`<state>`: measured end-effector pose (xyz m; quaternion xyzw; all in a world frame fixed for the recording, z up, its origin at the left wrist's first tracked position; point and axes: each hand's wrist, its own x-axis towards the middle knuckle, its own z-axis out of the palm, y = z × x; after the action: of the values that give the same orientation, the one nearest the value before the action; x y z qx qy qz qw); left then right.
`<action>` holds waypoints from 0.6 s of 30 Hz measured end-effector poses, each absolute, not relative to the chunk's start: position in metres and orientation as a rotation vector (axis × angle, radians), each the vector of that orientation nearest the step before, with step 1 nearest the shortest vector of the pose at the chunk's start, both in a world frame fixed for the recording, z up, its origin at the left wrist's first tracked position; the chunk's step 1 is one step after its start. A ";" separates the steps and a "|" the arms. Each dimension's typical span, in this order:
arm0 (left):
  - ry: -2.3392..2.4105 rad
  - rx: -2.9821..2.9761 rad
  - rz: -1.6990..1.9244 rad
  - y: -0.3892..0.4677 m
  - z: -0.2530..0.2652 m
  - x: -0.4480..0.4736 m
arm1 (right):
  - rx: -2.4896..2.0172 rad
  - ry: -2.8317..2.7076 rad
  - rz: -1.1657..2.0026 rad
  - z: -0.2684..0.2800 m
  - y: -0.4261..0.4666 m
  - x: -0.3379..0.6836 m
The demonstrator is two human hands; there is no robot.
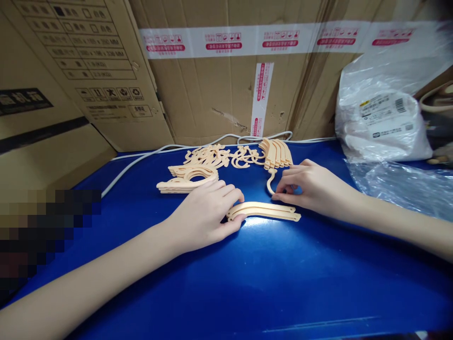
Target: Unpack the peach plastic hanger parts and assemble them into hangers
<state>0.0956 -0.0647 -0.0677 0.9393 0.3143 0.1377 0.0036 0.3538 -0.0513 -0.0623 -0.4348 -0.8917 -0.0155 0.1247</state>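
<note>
My left hand (208,212) is closed on the left end of two curved beige hanger arms (265,210), which lie side by side and point right. My right hand (300,184) pinches the lower end of a beige hanger hook (271,182) between thumb and fingers. Just behind that hook sits a row of several curved hanger arms (278,153). Beyond my left hand, a stack of folded hanger pieces (187,177) is partly covered by my fingers. A loose pile of hooks (212,156) spreads farther back on the blue table (226,288).
A large cardboard box (219,94) stands along the back, another box (106,94) at the left. A white cable (134,165) runs behind the pieces. At the right are a white plastic package (382,123) and clear plastic film (399,184).
</note>
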 end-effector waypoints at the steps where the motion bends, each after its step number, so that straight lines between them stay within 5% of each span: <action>1: 0.988 2.936 0.429 -0.065 -0.067 0.096 | -1.264 -2.598 -0.047 -0.063 -0.051 0.354; 18: 0.987 2.922 0.411 -0.065 -0.066 0.096 | -1.259 -2.612 -0.029 -0.064 -0.050 0.357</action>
<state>0.0959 -0.0655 -0.0663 0.9390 0.3172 0.1319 0.0150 0.3570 -0.0504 -0.0638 -0.4310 -0.8942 -0.0101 0.1208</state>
